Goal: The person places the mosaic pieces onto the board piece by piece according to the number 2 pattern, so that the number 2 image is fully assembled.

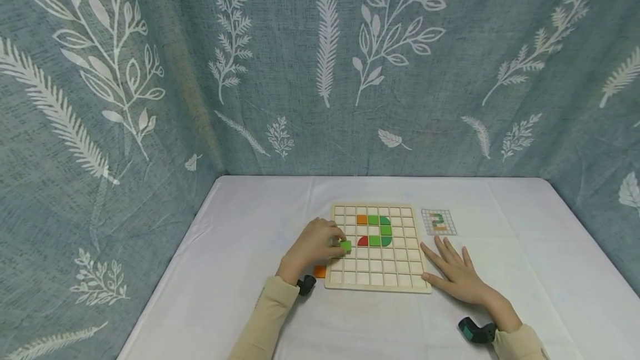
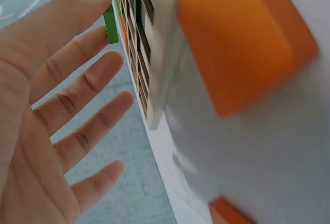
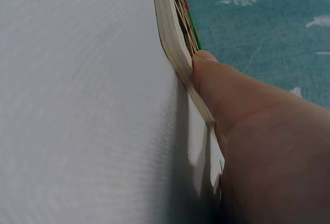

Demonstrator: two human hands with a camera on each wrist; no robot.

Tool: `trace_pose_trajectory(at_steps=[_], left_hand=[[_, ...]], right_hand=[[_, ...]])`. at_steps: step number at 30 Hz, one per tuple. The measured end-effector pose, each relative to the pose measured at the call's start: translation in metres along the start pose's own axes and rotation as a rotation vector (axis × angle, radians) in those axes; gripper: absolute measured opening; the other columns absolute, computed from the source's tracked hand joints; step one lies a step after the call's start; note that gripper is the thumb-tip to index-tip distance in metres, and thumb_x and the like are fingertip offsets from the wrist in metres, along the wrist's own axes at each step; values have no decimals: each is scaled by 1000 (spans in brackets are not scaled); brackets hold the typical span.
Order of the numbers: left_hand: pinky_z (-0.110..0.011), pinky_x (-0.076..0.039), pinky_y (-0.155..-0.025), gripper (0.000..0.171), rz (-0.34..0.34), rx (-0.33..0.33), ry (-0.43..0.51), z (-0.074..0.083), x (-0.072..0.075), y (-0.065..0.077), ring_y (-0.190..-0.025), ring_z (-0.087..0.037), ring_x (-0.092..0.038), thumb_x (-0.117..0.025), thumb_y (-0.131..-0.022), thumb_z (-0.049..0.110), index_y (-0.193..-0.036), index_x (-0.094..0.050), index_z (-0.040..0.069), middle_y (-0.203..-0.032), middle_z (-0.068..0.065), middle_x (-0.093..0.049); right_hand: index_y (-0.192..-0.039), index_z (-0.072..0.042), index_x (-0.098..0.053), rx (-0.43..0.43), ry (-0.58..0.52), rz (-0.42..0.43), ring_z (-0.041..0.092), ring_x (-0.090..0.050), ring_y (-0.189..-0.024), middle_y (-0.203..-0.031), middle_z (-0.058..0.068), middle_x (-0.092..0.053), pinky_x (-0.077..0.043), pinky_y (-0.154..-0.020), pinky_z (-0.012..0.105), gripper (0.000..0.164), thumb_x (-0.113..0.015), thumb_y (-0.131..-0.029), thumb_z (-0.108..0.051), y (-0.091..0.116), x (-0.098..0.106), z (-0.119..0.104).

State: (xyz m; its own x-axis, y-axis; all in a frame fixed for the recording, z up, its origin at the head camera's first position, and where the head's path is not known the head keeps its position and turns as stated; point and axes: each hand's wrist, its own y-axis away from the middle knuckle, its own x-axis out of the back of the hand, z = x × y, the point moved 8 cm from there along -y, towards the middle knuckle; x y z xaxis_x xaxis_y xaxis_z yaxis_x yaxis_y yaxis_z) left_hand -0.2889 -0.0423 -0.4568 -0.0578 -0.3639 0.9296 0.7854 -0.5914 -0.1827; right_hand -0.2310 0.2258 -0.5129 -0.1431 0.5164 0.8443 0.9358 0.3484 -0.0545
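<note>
Between thumb and index finger my left hand (image 1: 316, 243) pinches a green square tile (image 1: 345, 246) above the left side of a wooden grid board (image 1: 377, 282). The same green tile (image 2: 110, 24) shows edge-on in the left wrist view, the other fingers spread. On the board sit an orange tile (image 1: 361, 219), a red rounded tile (image 1: 363, 241) and several green tiles (image 1: 385, 230), in a curved shape. My right hand (image 1: 457, 276) lies with fingers spread at the board's right edge; its thumb (image 3: 221, 77) touches that edge in the right wrist view.
A small pattern card (image 1: 439, 221) with a coloured figure on a grid lies right of the board. An orange piece (image 1: 319, 271) lies at the board's lower left, under the left wrist. White cloth (image 1: 260, 204) covers the table, and a blue-green leaf-print curtain (image 1: 280, 71) hangs behind.
</note>
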Motion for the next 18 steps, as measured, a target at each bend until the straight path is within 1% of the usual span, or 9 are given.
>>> trace_pose_trajectory(at_steps=[3, 6, 9, 12, 15, 18], left_hand=[[-43, -42, -98, 22, -10, -7, -13, 6, -2, -4, -79, -11, -56, -74, -78, 35, -93, -74, 18, -85, 5, -65], [-49, -33, -106, 23, -29, -3, -10, 10, -5, -7, -87, -13, -58, -74, -78, 35, -94, -74, 19, -89, 6, -66], [-49, -32, -108, 22, -44, -13, -7, 15, -7, -11, -88, -12, -58, -73, -78, 34, -94, -74, 19, -86, 6, -65], [-46, -33, -107, 22, -44, -31, -28, 20, -8, -13, -86, -11, -57, -73, -78, 35, -94, -73, 19, -83, 7, -64], [-46, -33, -108, 23, -47, -40, -39, 23, -10, -15, -88, -12, -56, -74, -78, 36, -94, -73, 20, -84, 8, -64], [-50, -32, -108, 23, -55, -37, -46, 24, -12, -17, -91, -13, -57, -74, -77, 37, -93, -73, 21, -85, 8, -64]], right_hand=[[-145, -15, -34, -1, 1, -1, 46, -4, -139, -151, 26, -12, 11, -106, 65, 66, -55, -89, -44, 0, 0, 0], [-145, -15, -33, -9, 0, -6, 46, -3, -139, -152, 25, -11, 11, -106, 65, 67, -55, -89, -44, 0, 0, 0], [-145, -16, -33, -18, 6, -11, 45, -3, -139, -152, 25, -11, 11, -106, 64, 67, -55, -89, -44, -1, -1, 2], [-145, -16, -34, -24, 4, -13, 45, -3, -139, -152, 25, -11, 11, -107, 64, 67, -55, -89, -45, -1, -1, 2], [-145, -17, -33, -25, 2, -17, 44, -1, -139, -152, 24, -11, 13, -107, 63, 67, -54, -89, -45, -1, -2, 3], [-146, -18, -32, -18, 2, -14, 44, -1, -139, -152, 24, -10, 14, -107, 62, 66, -54, -89, -45, -1, -2, 4]])
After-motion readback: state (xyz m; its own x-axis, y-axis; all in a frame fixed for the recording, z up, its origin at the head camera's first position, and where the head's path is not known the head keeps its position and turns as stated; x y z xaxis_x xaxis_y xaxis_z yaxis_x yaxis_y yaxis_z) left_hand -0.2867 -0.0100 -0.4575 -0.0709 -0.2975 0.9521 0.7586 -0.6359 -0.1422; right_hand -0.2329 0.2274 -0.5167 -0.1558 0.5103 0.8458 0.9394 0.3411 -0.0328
